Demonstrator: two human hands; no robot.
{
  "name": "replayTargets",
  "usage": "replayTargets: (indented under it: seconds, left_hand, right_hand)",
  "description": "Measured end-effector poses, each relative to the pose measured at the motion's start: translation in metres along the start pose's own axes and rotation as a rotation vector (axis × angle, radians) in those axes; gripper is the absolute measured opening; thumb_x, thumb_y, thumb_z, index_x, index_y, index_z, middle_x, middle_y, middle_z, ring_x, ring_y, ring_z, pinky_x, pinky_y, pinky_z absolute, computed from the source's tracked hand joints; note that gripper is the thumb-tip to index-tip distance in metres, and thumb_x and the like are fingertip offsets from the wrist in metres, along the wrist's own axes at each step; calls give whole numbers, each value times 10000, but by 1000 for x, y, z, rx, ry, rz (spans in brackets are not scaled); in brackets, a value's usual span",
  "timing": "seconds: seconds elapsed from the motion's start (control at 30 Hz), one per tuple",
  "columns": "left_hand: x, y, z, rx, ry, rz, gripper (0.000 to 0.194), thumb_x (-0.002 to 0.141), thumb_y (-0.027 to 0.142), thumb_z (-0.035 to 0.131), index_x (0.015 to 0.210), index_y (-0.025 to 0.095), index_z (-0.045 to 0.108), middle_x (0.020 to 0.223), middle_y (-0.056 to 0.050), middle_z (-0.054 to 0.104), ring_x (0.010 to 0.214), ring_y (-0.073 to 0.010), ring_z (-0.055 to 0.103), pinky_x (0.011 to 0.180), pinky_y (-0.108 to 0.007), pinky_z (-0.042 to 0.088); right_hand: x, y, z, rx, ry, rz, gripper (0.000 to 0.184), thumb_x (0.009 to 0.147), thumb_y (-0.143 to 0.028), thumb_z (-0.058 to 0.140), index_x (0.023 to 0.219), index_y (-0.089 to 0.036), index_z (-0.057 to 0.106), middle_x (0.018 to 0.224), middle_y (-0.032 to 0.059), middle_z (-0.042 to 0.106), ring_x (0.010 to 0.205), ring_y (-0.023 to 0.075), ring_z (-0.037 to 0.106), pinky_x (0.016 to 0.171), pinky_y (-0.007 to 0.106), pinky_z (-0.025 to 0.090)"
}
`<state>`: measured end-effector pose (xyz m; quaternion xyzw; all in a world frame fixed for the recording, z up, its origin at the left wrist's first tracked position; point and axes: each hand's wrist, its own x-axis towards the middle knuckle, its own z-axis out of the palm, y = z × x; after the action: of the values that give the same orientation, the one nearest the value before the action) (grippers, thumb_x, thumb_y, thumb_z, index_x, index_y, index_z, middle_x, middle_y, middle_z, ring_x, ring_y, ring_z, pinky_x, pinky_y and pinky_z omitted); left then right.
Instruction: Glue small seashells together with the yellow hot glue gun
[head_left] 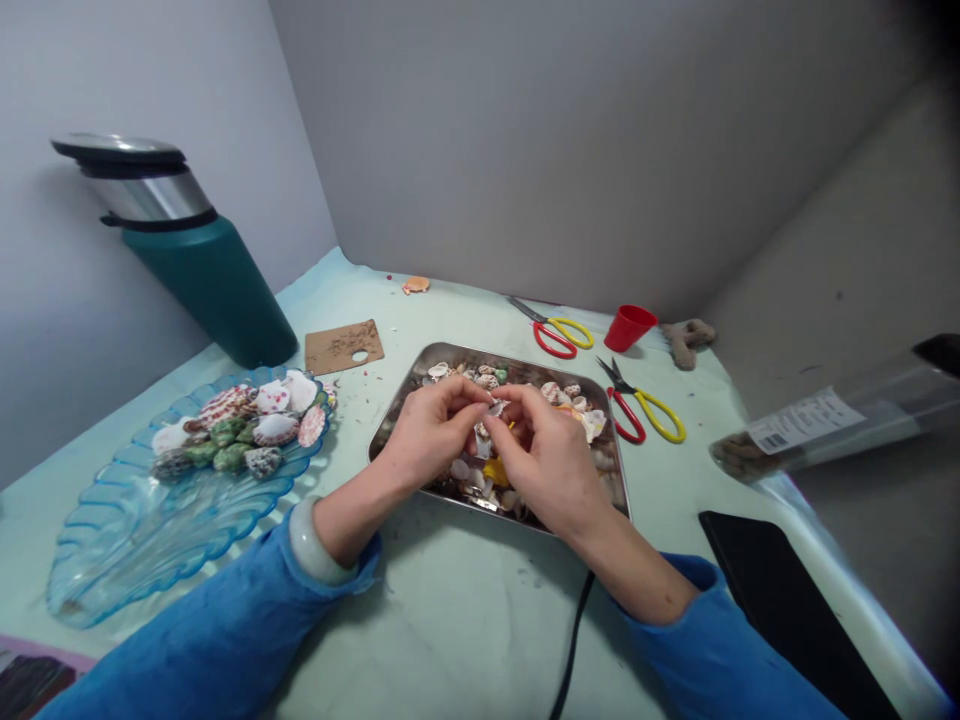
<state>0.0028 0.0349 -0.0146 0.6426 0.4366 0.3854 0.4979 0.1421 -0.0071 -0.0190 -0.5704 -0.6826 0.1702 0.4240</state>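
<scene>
Above a metal tray (517,357) of seashells, my left hand (431,420) and my right hand (551,450) meet fingertip to fingertip. Both are closed in a pinch on a small whitish piece (495,407), largely covered by the fingers, so its kind does not show. Beneath them lie loose shells (469,480), some white, some spotted, and a yellow piece (496,471). To the left, a blue clear shell-shaped dish (172,540) holds more shells (275,430) and several green snail shells (229,458).
A teal bottle (217,285) stands behind the dish, near brown cardboard (343,347). Two pairs of scissors (551,325) (637,400), a red cup (630,328) and a clear tube (832,415) lie behind and right. A black phone-like slab (787,610) and a cable (574,640) are nearer.
</scene>
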Motion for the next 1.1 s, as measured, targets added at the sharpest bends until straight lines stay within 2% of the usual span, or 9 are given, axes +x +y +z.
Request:
replayTargets:
  seconds: [0.53,0.87,1.1]
  left_hand:
    - [-1,2,0,38,4,-11,55,799,172,554,818,156,603,503,46,542,409,-78,499,400,-173,371]
    - [0,-1,1,2,14,2,74,784,192,570,835,157,610,616,25,589,427,-65,500,415,-176,405]
    - [1,-2,0,10,8,9,99,788,206,564,852,154,619,637,18,603,422,-63,503,409,-178,407]
  right_hand:
    - [-1,2,1,-24,-4,-39,206,854,-219,543,1050,-185,595,725,-2,644,619,137,579,580,254,400]
    - [0,1,0,-21,10,-42,194,849,-222,546,1033,-184,599,689,-14,624,589,131,558,575,257,401]
    - [0,2,1,-18,-7,-25,212,860,-229,540,1060,-186,591,720,-8,637,635,142,585,594,260,407]
